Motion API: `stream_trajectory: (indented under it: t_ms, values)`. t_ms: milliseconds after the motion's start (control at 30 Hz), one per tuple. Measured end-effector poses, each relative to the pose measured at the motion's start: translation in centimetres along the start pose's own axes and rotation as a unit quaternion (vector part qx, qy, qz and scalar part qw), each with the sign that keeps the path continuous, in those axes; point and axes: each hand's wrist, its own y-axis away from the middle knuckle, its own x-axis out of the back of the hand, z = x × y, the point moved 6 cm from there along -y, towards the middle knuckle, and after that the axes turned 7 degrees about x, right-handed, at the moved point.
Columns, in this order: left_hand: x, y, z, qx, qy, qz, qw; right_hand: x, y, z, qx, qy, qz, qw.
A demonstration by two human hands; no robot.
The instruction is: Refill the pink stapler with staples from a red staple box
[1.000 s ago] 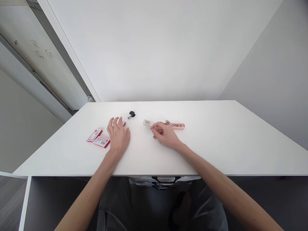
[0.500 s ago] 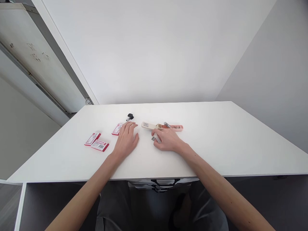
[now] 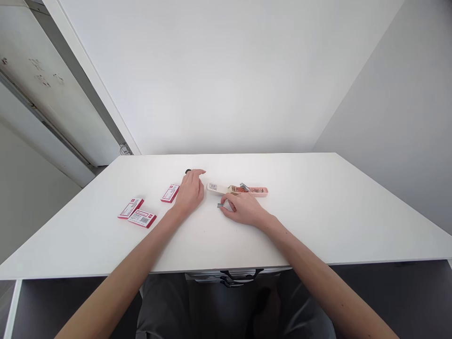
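My right hand (image 3: 245, 208) rests on the white tabletop, thumb and forefinger pinching a small grey strip of staples (image 3: 220, 205). Just beyond it lies an open long case (image 3: 260, 192) with a pink tray holding small metal items and a cream lid (image 3: 216, 188) swung to the left. A shiny metal piece (image 3: 244, 187) sits on the case. My left hand (image 3: 191, 189) is stretched over a small black object (image 3: 188, 171), mostly hidden beneath it; its visible fingers are apart from the thumb. Beside that hand lies a red-and-white box (image 3: 170, 193).
Two more red-and-white boxes (image 3: 142, 218) lie touching, farther left on the white tabletop (image 3: 310, 212). A wall (image 3: 219, 80) rises behind the table. Drawers with black handles (image 3: 243, 275) sit under the front edge, between my legs.
My left hand has moved forward over the black object and covers most of it. My right hand has shifted slightly left, turning the staple strip level. The view has tilted a little.
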Motion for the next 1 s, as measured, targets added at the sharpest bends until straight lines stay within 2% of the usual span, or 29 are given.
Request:
stream_trajectory:
  t_ms: [100,200,333,433,567,733,833,1000]
  values:
    - [0.2,-0.1,0.0,-0.004,0.021,0.008,1.000,-0.1,-0.2,-0.1,0.009,-0.022,0.011,1.000]
    - [0.9,0.2,0.4,-0.018,0.040,0.034,0.998,-0.1,-0.3,-0.1,0.001,-0.100,0.041,0.994]
    - [2.0,0.8,1.4,-0.026,0.072,0.074,0.994,0.0,-0.4,0.0,-0.053,-0.272,0.074,0.958]
    - [2.0,1.4,2.9,-0.065,0.105,0.039,0.992,0.5,-0.3,-0.1,-0.095,-0.372,0.078,0.920]
    - [1.4,2.0,4.6,-0.113,0.128,-0.027,0.985,1.2,-0.2,0.2,-0.120,-0.445,0.084,0.884]
    - [1.1,2.0,4.9,-0.120,0.154,-0.025,0.980,1.0,-0.3,0.6,-0.117,-0.487,0.079,0.862]
    - [1.0,1.7,4.7,-0.078,0.199,-0.030,0.977,1.2,-0.4,0.3,-0.108,-0.481,0.078,0.866]
    - [1.0,1.2,3.7,0.086,0.284,-0.062,0.953,1.8,-0.2,-0.1,-0.093,-0.449,0.137,0.878]
